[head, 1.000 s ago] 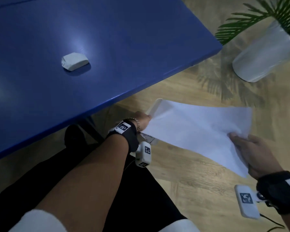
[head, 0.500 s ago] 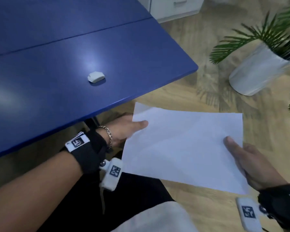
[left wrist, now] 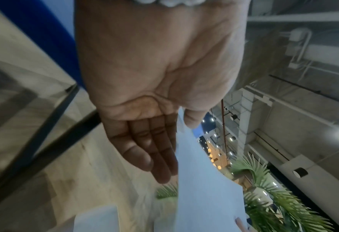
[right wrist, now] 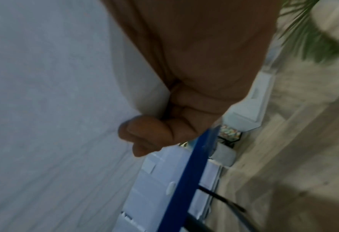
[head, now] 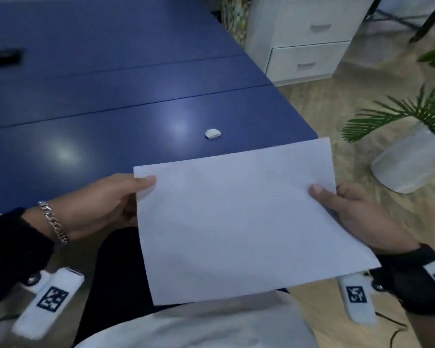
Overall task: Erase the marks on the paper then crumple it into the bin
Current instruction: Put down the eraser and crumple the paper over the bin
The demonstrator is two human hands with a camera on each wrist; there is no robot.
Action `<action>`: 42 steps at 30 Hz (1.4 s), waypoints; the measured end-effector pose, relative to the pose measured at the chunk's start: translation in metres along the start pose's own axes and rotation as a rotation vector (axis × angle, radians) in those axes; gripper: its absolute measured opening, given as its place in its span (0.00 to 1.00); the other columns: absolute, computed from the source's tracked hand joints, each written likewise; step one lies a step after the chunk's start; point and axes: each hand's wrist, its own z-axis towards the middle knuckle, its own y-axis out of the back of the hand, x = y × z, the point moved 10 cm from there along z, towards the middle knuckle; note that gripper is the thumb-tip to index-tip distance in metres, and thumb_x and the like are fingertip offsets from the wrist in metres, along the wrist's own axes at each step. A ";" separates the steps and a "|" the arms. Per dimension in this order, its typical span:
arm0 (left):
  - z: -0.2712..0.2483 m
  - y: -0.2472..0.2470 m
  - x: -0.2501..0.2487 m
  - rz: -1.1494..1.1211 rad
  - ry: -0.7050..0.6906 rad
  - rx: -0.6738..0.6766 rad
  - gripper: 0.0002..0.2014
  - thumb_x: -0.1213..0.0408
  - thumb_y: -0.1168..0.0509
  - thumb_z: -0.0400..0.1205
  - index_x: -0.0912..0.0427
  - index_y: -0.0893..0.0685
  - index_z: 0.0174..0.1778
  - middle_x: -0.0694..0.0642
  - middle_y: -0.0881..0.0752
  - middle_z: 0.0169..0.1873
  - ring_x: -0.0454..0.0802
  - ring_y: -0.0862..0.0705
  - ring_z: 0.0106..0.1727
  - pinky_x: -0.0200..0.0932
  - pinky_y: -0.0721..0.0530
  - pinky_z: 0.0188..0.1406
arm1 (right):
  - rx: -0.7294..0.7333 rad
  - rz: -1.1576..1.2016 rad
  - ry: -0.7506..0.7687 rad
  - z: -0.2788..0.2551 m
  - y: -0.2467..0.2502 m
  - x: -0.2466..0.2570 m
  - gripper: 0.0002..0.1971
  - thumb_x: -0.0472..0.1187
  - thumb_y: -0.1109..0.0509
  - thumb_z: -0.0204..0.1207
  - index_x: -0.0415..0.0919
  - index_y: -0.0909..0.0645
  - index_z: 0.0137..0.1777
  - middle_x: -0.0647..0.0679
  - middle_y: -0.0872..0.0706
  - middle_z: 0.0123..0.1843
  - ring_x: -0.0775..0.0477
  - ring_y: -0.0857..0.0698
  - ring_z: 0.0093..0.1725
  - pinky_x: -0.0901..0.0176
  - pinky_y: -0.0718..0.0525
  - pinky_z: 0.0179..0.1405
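Note:
A flat white sheet of paper (head: 236,222) hangs in the air in front of my lap, past the blue table's near corner; no marks show on its upper side. My left hand (head: 106,204) pinches its left edge, thumb on top and straight fingers (left wrist: 154,149) beneath. At the right edge my right hand (head: 357,217) pinches the sheet too, thumb on top, with curled fingers (right wrist: 144,133) under the paper (right wrist: 55,109). A small white eraser (head: 213,133) lies on the table beyond the paper. No bin is in view.
The blue table (head: 98,109) fills the left and centre. A white drawer cabinet (head: 304,41) stands behind its far right corner. A potted palm in a white pot (head: 412,159) sits on the wooden floor at the right. A dark object (head: 3,56) lies far left on the table.
Both hands have raised the paper from low beside the table and turned it flat and level. The view has tilted up, so the eraser now lies just beyond the sheet.

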 end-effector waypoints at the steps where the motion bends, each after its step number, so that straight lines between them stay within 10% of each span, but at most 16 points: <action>1: -0.011 0.013 -0.014 0.008 -0.043 -0.040 0.30 0.47 0.23 0.77 0.66 0.09 0.67 0.70 0.11 0.67 0.75 0.13 0.65 0.67 0.17 0.71 | 0.038 -0.018 0.023 0.007 -0.014 0.015 0.15 0.42 0.37 0.90 0.34 0.10 0.56 0.35 0.05 0.52 0.39 0.04 0.43 0.52 0.08 0.36; 6: -0.048 0.079 -0.095 0.195 -0.210 -0.174 0.38 0.37 0.17 0.71 0.49 0.15 0.75 0.62 0.06 0.62 0.60 0.08 0.59 0.52 0.12 0.62 | 0.279 -0.156 0.172 0.045 -0.097 0.091 0.15 0.42 0.36 0.90 0.34 0.12 0.63 0.36 0.06 0.60 0.38 0.05 0.51 0.52 0.06 0.44; 12: -0.060 0.068 -0.105 0.581 -0.181 0.018 0.12 0.66 0.26 0.86 0.60 0.10 0.65 0.53 0.04 0.54 0.48 0.05 0.50 0.39 0.11 0.48 | 0.483 -0.379 0.315 0.088 -0.194 0.177 0.17 0.46 0.35 0.91 0.39 0.14 0.72 0.44 0.06 0.62 0.44 0.06 0.56 0.57 0.08 0.51; 15: -0.053 0.100 -0.097 0.335 -0.257 -0.181 0.13 0.70 0.23 0.84 0.66 0.10 0.64 0.60 0.04 0.55 0.58 0.05 0.54 0.48 0.07 0.54 | 0.253 -0.117 0.323 0.115 -0.174 0.192 0.27 0.60 0.34 0.87 0.46 0.21 0.80 0.52 0.04 0.50 0.44 0.07 0.49 0.56 0.08 0.48; 18: -0.044 0.134 -0.082 -0.046 -0.302 -0.323 0.18 0.73 0.26 0.84 0.71 0.14 0.71 0.67 0.08 0.65 0.68 0.09 0.66 0.61 0.09 0.65 | 0.249 0.077 0.162 0.122 -0.181 0.142 0.37 0.69 0.33 0.81 0.56 0.33 0.87 0.42 0.08 0.64 0.38 0.06 0.56 0.38 0.09 0.62; 21: -0.031 0.143 -0.073 -0.200 -0.301 -0.424 0.14 0.77 0.33 0.88 0.68 0.14 0.69 0.64 0.08 0.64 0.60 0.06 0.60 0.51 0.06 0.53 | 0.424 0.011 0.158 0.101 -0.231 0.100 0.42 0.51 0.25 0.84 0.75 0.49 0.87 0.45 0.11 0.71 0.38 0.08 0.64 0.35 0.12 0.68; 24: -0.016 0.151 -0.070 -0.260 -0.301 -0.526 0.12 0.78 0.32 0.88 0.65 0.13 0.66 0.62 0.06 0.60 0.59 0.06 0.55 0.49 0.05 0.47 | 0.371 -0.046 0.274 0.099 -0.250 0.087 0.48 0.32 0.25 0.83 0.73 0.49 0.88 0.50 0.11 0.70 0.53 0.08 0.63 0.55 0.08 0.58; 26: -0.009 0.161 -0.067 -0.184 -0.275 -0.613 0.14 0.76 0.30 0.88 0.62 0.17 0.69 0.62 0.08 0.64 0.58 0.07 0.54 0.50 0.07 0.49 | 0.246 -0.146 0.341 0.108 -0.246 0.087 0.44 0.29 0.27 0.82 0.67 0.41 0.88 0.53 0.13 0.70 0.57 0.09 0.61 0.64 0.09 0.53; 30: 0.004 0.164 -0.056 0.228 -0.154 -0.560 0.52 0.74 0.23 0.83 0.47 0.50 0.94 0.59 0.16 0.69 0.55 0.14 0.64 0.51 0.16 0.64 | 0.067 -0.380 0.357 0.130 -0.240 0.082 0.35 0.34 0.27 0.83 0.58 0.33 0.86 0.52 0.17 0.74 0.53 0.13 0.63 0.57 0.11 0.64; 34: 0.001 0.153 -0.045 0.884 -0.070 -0.567 0.42 0.60 0.23 0.82 0.47 0.33 0.91 0.59 0.39 0.86 0.60 0.32 0.85 0.46 0.30 0.79 | 0.024 -0.558 0.372 0.144 -0.247 0.088 0.31 0.34 0.30 0.84 0.49 0.30 0.86 0.44 0.18 0.74 0.47 0.15 0.61 0.69 0.16 0.52; 37: 0.007 0.144 -0.030 1.145 0.041 -0.501 0.31 0.48 0.34 0.90 0.39 0.33 0.91 0.51 0.41 0.93 0.62 0.42 0.90 0.65 0.39 0.87 | -0.027 -0.751 0.410 0.144 -0.253 0.093 0.28 0.37 0.30 0.85 0.43 0.27 0.85 0.42 0.22 0.78 0.42 0.20 0.74 0.58 0.21 0.71; 42: 0.014 0.145 -0.021 1.199 0.091 -0.393 0.29 0.48 0.44 0.95 0.37 0.40 0.93 0.48 0.47 0.95 0.61 0.50 0.94 0.68 0.46 0.89 | -0.072 -1.003 0.538 0.130 -0.262 0.097 0.23 0.52 0.30 0.83 0.47 0.17 0.76 0.48 0.24 0.81 0.39 0.24 0.75 0.46 0.26 0.77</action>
